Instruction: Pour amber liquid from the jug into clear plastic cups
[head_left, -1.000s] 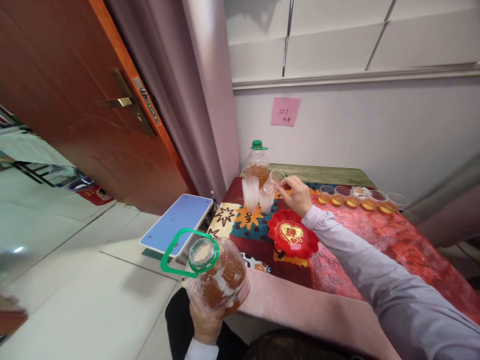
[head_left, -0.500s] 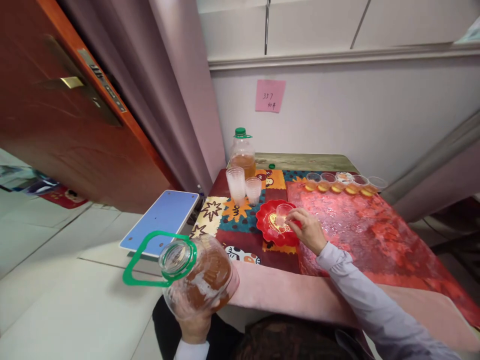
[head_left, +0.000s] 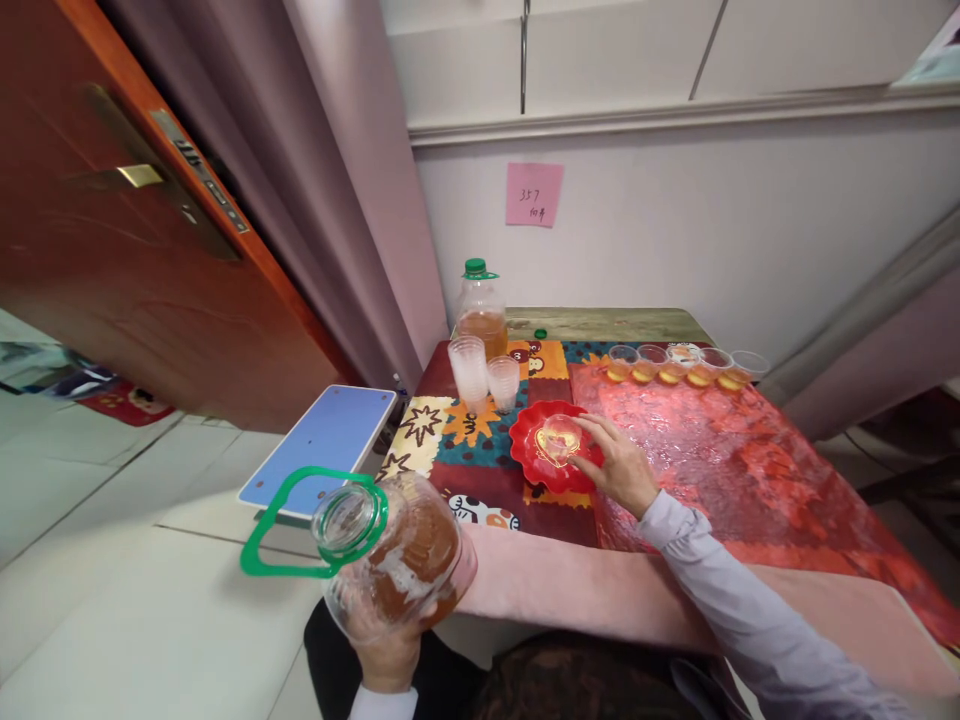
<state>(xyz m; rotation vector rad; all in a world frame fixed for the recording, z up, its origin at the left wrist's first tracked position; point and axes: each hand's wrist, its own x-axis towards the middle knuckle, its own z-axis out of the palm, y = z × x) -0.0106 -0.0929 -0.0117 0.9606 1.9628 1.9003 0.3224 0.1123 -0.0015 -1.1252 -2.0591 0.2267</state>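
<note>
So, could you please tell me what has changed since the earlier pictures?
The right grip brought a clear cup nearer, from beside the cup stacks onto the red plate; its fingers have since spread, apparently letting go. The left grip still holds the open jug, and the row of cups stays put.

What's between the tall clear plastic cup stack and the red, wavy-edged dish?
In the head view, a shorter clear plastic cup stack stands between the tall stack and the dish.

Right sleeve (head_left: 739, 600) is long, pale lilac-grey, creased, and gathers at the wrist, right of the black trousers (head_left: 454, 680). Left cuff (head_left: 384, 704) is whitish, plain, overlapping the trousers.
</note>
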